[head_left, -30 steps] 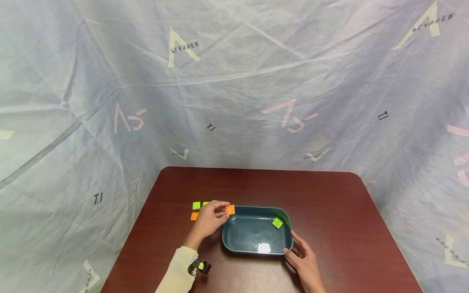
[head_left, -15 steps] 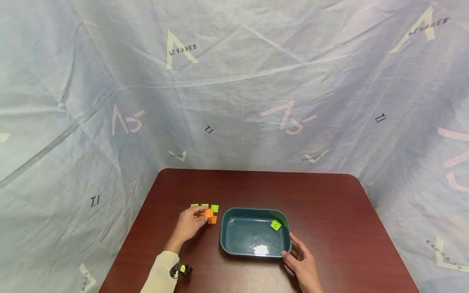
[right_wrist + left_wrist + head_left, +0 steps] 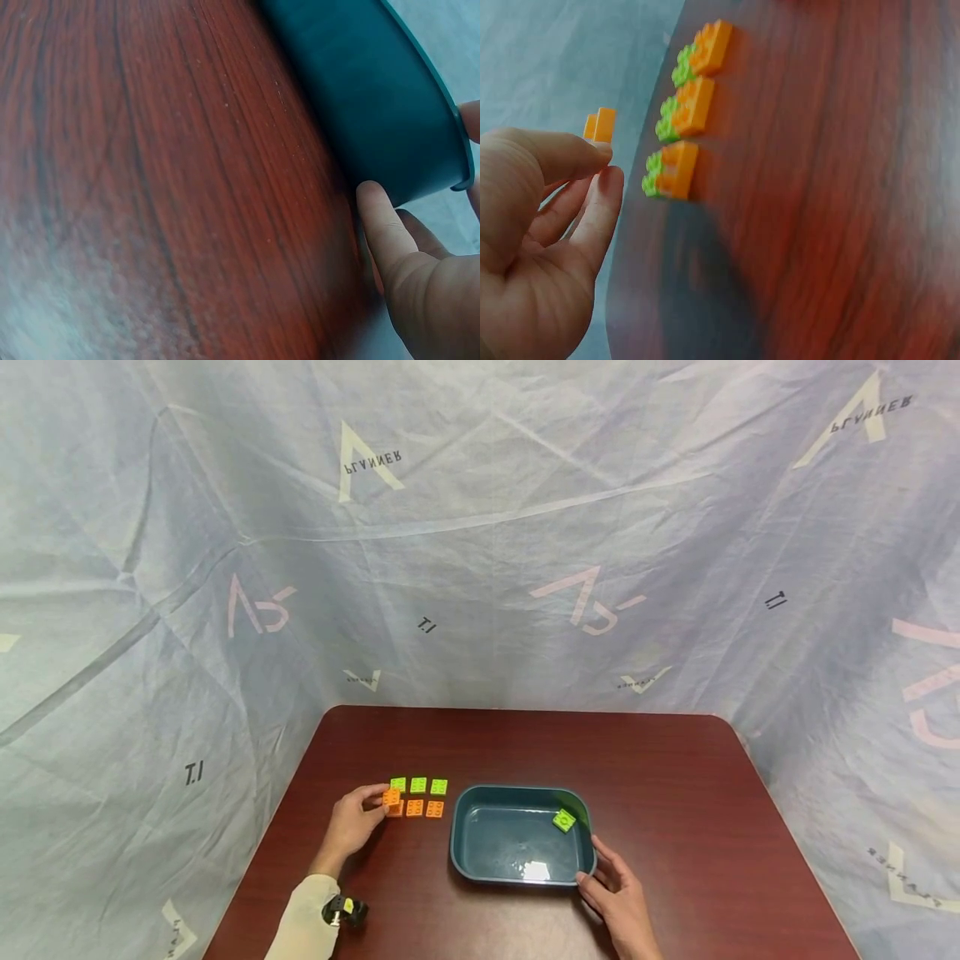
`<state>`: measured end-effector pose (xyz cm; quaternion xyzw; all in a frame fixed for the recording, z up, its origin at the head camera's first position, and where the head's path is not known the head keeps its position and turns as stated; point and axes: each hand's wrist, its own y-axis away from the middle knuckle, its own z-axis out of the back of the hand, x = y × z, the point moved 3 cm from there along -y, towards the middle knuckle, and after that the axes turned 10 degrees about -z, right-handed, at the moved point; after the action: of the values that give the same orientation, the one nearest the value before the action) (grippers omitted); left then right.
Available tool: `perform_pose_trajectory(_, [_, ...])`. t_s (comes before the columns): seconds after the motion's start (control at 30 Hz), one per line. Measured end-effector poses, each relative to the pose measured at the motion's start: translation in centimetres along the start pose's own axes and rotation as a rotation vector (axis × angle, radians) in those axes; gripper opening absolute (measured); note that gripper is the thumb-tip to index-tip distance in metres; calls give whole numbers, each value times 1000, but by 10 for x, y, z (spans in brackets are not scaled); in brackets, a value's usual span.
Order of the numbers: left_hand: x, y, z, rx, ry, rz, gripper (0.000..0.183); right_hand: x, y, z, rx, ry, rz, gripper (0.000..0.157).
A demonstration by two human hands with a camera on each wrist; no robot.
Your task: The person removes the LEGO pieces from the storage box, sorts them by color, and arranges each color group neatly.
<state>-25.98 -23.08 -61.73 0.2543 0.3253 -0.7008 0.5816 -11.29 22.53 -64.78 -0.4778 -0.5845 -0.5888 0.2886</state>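
My left hand (image 3: 351, 822) pinches an orange building block (image 3: 392, 796) between thumb and fingertips. In the left wrist view, this block (image 3: 604, 126) sticks up beyond the fingertips, apart from the rows. Below it in the head view lie two rows on the table: green blocks (image 3: 418, 786) behind, orange blocks (image 3: 415, 808) in front. The held block partly covers the leftmost ones. My right hand (image 3: 621, 902) holds the near right corner of a dark teal tray (image 3: 517, 884), thumb against its outer wall (image 3: 382, 127). One green block (image 3: 564, 820) lies tilted inside the tray.
The dark red wooden table (image 3: 675, 777) has rounded far corners. Grey printed cloth (image 3: 480, 568) hangs behind it and along both sides. A black band with a small device (image 3: 345, 910) sits on my left sleeve.
My left hand has moved left with the orange block, from over the tray's left rim to the left end of the block rows. The right hand keeps its place at the tray.
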Motion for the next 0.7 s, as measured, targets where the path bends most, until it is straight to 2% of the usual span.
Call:
perform_pose_trajectory(0.33, [25,1,8,8,-64,28,43,-1,-1,2,3,0,-10,76])
perform_pose_trajectory(0.7, [41,1,6,66,-124,35,42,-2,-1,1,5,-12,-5,75])
